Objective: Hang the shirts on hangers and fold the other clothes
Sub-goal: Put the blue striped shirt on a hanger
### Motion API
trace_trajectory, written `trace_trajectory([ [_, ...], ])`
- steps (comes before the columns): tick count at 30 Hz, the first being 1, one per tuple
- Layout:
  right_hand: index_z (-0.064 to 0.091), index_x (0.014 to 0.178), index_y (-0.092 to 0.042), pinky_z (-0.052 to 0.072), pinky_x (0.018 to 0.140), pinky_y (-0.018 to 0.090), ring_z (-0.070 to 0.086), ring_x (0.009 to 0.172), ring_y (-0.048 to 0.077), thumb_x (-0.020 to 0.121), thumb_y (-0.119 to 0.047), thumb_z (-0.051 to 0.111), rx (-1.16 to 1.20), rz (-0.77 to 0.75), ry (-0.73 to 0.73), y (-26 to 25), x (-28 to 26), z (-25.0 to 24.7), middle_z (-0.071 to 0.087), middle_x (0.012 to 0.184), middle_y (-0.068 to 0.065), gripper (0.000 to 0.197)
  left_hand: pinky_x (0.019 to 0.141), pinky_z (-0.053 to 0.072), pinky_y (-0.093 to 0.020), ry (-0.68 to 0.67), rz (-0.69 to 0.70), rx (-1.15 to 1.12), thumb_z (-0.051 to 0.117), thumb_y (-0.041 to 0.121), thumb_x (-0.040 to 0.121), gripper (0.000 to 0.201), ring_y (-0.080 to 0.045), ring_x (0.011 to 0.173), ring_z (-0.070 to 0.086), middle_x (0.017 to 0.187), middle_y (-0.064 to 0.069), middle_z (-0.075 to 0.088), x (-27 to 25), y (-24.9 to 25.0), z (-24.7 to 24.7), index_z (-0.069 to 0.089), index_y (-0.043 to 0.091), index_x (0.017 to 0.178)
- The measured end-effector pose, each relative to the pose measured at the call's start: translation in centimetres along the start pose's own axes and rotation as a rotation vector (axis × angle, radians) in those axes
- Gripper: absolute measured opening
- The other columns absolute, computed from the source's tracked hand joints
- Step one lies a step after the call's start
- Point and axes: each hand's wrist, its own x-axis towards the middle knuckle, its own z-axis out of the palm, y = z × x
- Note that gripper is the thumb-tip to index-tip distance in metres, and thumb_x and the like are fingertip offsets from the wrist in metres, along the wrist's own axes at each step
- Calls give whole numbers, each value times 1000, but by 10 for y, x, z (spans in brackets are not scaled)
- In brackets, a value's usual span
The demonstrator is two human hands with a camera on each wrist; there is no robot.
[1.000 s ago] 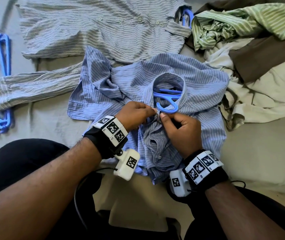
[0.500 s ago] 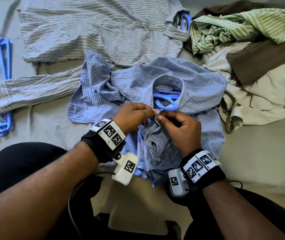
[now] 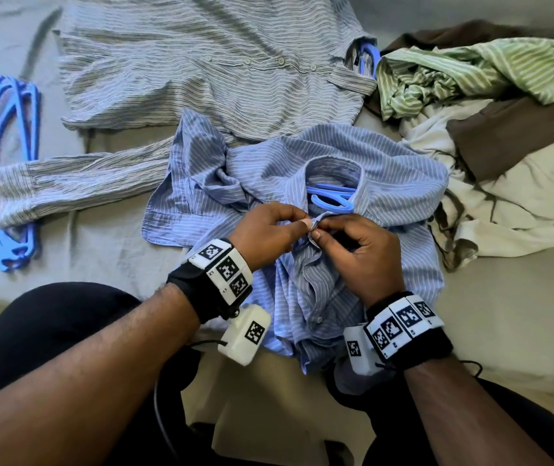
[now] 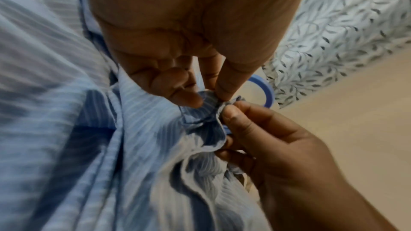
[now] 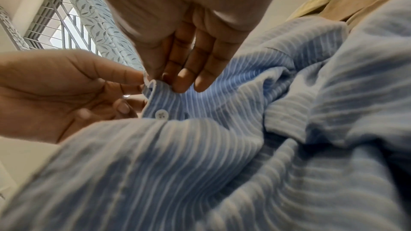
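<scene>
A blue striped shirt [image 3: 386, 183] lies crumpled on the bed with a blue hanger [image 3: 331, 198] inside its collar. My left hand [image 3: 302, 223] and right hand [image 3: 322, 232] meet just below the collar, and each pinches one edge of the shirt's front placket. In the left wrist view my left hand [image 4: 209, 99] pinches the bunched cloth of the shirt [image 4: 133, 147], with the hanger's hook [image 4: 264, 92] behind. In the right wrist view my right hand [image 5: 169, 83] grips the placket above a white button [image 5: 161, 114].
A grey striped shirt [image 3: 201, 62] lies flat behind, with a hanger hook [image 3: 368, 57] at its collar. Spare blue hangers [image 3: 3, 169] are stacked at the left. A pile of green striped [image 3: 470, 72], brown [image 3: 511, 136] and cream clothes [image 3: 504, 203] fills the right. The bed's near edge [image 3: 504, 381] runs by my knees.
Both hands stay at the placket under the collar. The two cloth edges have come closer together and now cover more of the hanger's hook.
</scene>
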Motion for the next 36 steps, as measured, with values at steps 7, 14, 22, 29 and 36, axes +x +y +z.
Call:
trace_trajectory([
  [7,83,100,-12,61,78,29,73,90,5,88,-23,85,-115,-86,4,-3,6,2,78,100,-3,17,84,56,-33,84,174,310,62,36,101,17,-5,76,62,108,9,75,1,-1,-2,78,30,107],
  [14,82,103,-13,57,83,19,72,91,6,91,-23,81,-190,-118,-25,-7,7,3,78,103,-2,16,72,49,-30,107,362,480,59,34,97,26,-8,70,53,104,3,76,0,-1,-2,79,19,105],
  [22,82,104,-14,58,80,21,71,92,2,93,-28,81,-168,-150,-23,-9,10,1,78,103,-5,18,73,38,-26,78,414,528,56,24,104,22,-14,80,56,104,0,71,2,-5,-3,74,15,111],
  [29,83,105,-16,60,80,28,72,95,2,91,-28,83,-101,-80,-10,-12,11,2,77,105,-7,18,73,33,-24,102,457,592,48,24,106,25,-21,94,62,106,-1,66,3,-5,0,70,14,112],
  [36,81,106,-13,59,80,32,73,93,12,96,-19,76,-303,-249,-12,-17,13,-2,78,104,-1,13,73,47,-23,30,385,297,58,24,104,21,0,67,60,133,5,57,8,-10,8,75,12,103],
])
